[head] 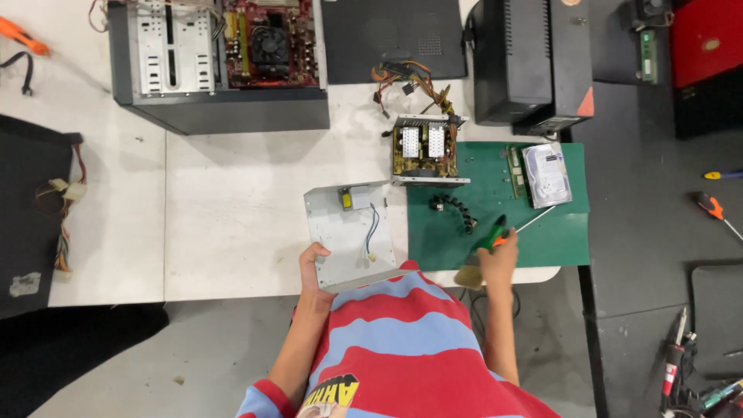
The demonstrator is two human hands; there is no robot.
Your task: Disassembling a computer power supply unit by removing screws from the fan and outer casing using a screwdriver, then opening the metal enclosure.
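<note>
Left hand: fingers curled over the lower left corner of a grey sheet-metal power-supply cover, thumb on its inner face; the cover lies tilted at the near edge of the white desk, its lower right corner hidden behind the person's striped red-and-blue shirt. Inside the cover: a small yellow-and-grey socket part near the top and thin blue wires running down the middle; their ends are too small to make out. Right hand: closed around the green-and-orange handle of a screwdriver, the thin shaft pointing up and right over a green mat; fingertips hidden from this view. Just below that hand, a tan object at the desk edge, kind unclear. On the mat: a coiled black cable, a silver hard drive, and a green memory stick beside it. Touching the mat's upper left corner: an open power-supply chassis with heat sinks showing, its bundle of coloured wires trailing upward. Farther off: an open computer case with a red motherboard, cut off at the top; a black case panel; a black tower, also cut off. Open room: bare desk surface left of the cover, between it and the computer case. Right of the mat, a dark desk carries an orange-handled screwdriver, well apart from the right hand.
</note>
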